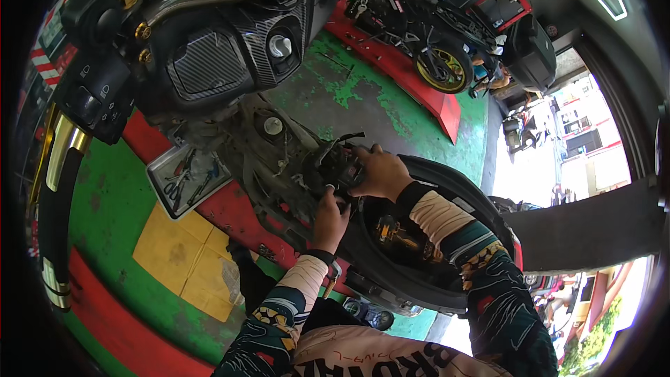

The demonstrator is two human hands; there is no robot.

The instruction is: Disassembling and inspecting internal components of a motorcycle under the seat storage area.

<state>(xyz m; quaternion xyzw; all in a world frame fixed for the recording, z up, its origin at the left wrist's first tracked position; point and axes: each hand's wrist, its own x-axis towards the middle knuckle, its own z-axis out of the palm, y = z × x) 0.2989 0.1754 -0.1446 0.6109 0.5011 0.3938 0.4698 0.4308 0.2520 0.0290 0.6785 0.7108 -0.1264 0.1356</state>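
A scooter with its middle covers off stands before me, its dark inner frame (262, 157) and cables exposed. Over a black boxy part (345, 169) with cables around it, my right hand (384, 173) is closed, thumb and fingers on its right side. Just below and to the left, my left hand (331, 222) has its fingertips pinched at the part's lower edge; what lies between them is too small to make out. The open black under-seat compartment (419, 286) lies beside my right wrist, with a yellow-and-black tool (387, 229) inside.
A metal tray (158, 192) of hand tools rests left of the frame, near yellow floor mats (171, 248). The handlebar (209, 1) and carbon-patterned cover (209, 66) reach over the upper left. Another motorcycle (419, 38) stands on a red platform (447, 115) beyond.
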